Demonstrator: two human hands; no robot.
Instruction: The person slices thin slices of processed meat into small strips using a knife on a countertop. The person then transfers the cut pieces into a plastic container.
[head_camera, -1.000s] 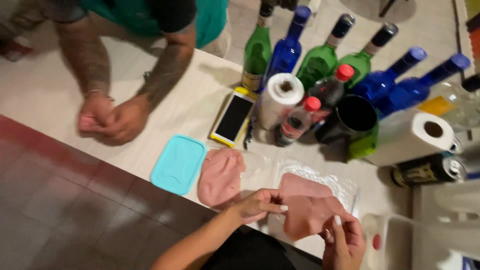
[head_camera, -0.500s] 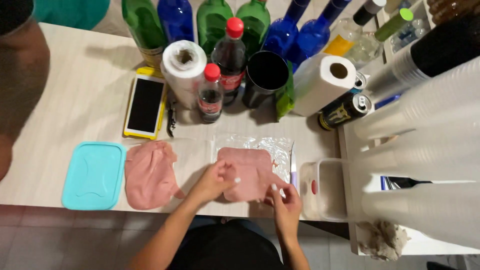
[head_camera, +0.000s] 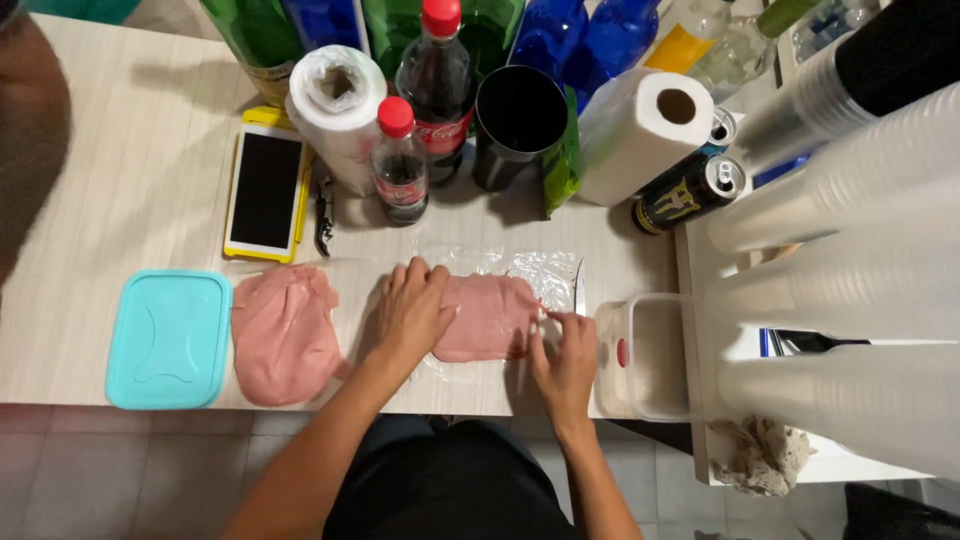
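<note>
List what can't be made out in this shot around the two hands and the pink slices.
- Head view: the left hand covers the left end of the pink slice.
- Knife: only a thin blade shows beside the right hand; its handle cannot be made out.
- Bottles are cut off by the top edge.
- Stacked plastic cups hide the shelf at right.

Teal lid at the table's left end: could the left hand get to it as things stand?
Probably yes. The left hand rests flat on the pink slice on plastic film; between it and the teal lid lies only the other pink slice, flat and low, so the hand could pass over it.
</note>
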